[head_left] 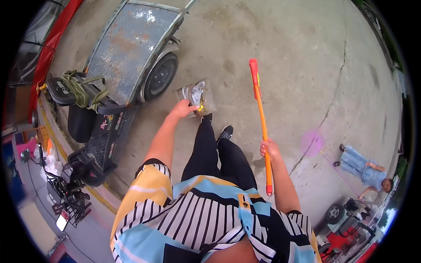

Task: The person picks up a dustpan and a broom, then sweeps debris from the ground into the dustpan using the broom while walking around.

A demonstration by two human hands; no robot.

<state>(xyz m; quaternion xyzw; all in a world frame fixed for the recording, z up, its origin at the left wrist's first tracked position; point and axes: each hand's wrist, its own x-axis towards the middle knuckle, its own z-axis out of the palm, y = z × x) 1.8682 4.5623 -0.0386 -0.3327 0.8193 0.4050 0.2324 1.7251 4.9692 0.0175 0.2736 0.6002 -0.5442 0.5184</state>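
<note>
My left hand (183,109) is closed at the near edge of a greyish dustpan (211,99). Silvery wrapper, brown bits and a small yellow piece lie in the pan, low over the concrete by my shoes. In my right hand (270,149), fingers wrap round the orange handle of a long broom (261,111). Its narrow red head (253,65) points away from me, with a little yellow-green at its side. The handle's red end hangs near my right forearm. Whether the broom head touches the ground, I cannot tell.
A flatbed trailer (125,44) with a black wheel (161,75) stands at the left, beside a black vehicle seat bound with green straps (79,87). An electric scooter (66,188) is lower left. A person in blue (359,165) stands right, near a red vehicle (340,239). Cracked concrete (302,83) stretches ahead.
</note>
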